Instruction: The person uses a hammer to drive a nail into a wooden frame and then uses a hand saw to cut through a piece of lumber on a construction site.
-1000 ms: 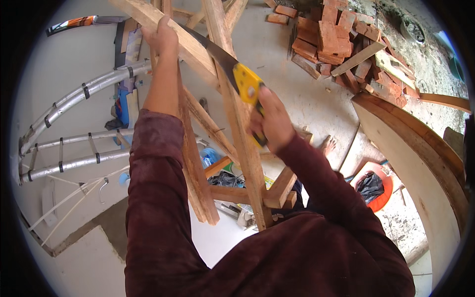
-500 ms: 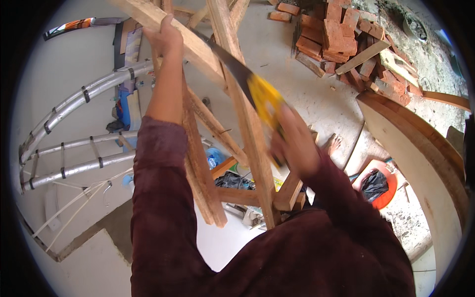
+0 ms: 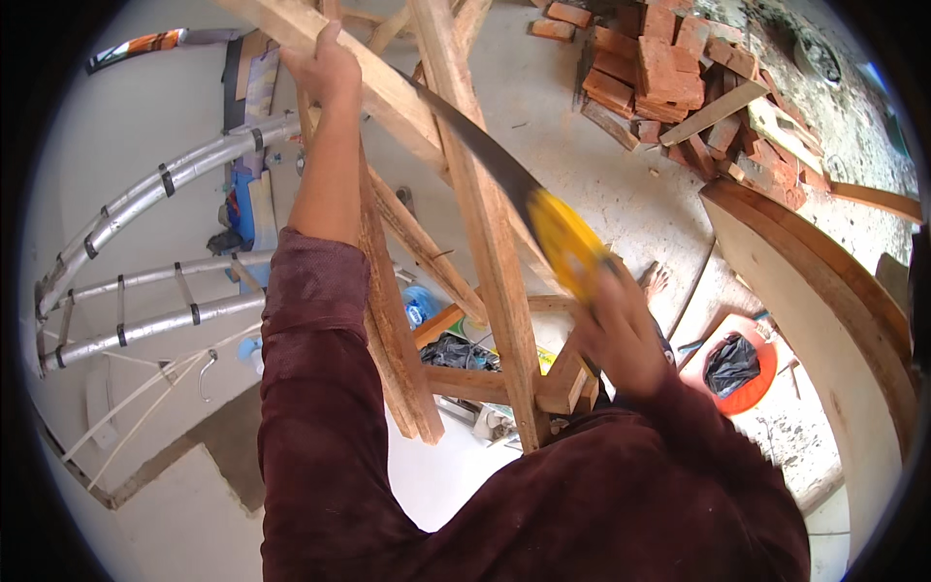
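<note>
My left hand [image 3: 328, 76] is closed round a pale wooden beam [image 3: 398, 116] that slants across the upper middle. A handsaw with a dark blade and yellow handle [image 3: 562, 242] runs diagonally down from that beam. My right hand [image 3: 626, 339] is closed on the saw's handle, low and right of the blade, slightly blurred. The blade's upper end lies along the beam, right of my left hand; its exact contact is unclear. Upright timbers [image 3: 499, 310] and crossing pieces of a wooden frame stand beneath both arms.
Red bricks and offcuts [image 3: 664, 82] are heaped upper right. A large curved wooden board [image 3: 805, 281] stands at right, near a red bucket with black plastic [image 3: 752, 383]. An aluminium ladder [image 3: 131, 320] lies left. A bare foot [image 3: 653, 281] shows beside the frame.
My right hand has pulled the saw down and to the right, exposing more blade. My left hand stays on the beam, shifted slightly right in view.
</note>
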`<action>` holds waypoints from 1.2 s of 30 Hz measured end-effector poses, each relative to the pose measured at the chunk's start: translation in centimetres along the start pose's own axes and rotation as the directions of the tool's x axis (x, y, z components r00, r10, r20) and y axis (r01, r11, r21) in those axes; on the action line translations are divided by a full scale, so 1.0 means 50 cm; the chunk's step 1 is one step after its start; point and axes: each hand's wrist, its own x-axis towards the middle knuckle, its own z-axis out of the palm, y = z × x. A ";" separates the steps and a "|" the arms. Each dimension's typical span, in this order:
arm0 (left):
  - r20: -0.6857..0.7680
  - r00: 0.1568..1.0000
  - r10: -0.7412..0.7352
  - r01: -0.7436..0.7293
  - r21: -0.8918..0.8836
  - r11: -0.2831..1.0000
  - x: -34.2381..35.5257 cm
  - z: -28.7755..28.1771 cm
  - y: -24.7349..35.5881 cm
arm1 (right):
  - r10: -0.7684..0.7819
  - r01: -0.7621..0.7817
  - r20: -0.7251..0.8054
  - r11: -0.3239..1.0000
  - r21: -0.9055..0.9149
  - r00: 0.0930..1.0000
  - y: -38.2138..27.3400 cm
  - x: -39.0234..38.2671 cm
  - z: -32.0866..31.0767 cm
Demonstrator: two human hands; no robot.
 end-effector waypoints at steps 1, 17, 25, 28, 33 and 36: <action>-0.016 1.000 0.012 -0.011 0.019 1.000 0.009 -0.015 0.016 | -0.056 0.056 0.012 0.998 -0.002 0.998 0.002 -0.026 -0.003; 0.134 0.877 0.461 -0.418 0.685 0.597 0.116 -0.102 -0.149 | 0.068 -0.065 -0.004 0.966 0.248 0.998 -0.038 -0.079 0.017; 0.045 0.995 -0.085 0.081 0.093 0.992 -0.017 0.019 0.038 | -0.057 0.054 0.043 0.997 0.054 0.997 -0.063 0.304 0.086; 0.060 0.998 -0.022 0.017 0.088 0.996 0.008 0.026 0.028 | -0.127 0.114 0.124 0.988 0.101 0.984 -0.066 0.290 0.075; 0.041 0.995 0.086 -0.092 0.184 0.979 0.008 -0.001 0.003 | -0.093 0.083 0.060 0.986 0.147 0.994 -0.007 0.137 0.028; 0.038 0.987 0.157 -0.158 0.038 0.987 0.003 -0.003 0.000 | -0.013 0.009 0.015 0.961 0.276 1.000 0.001 -0.090 -0.047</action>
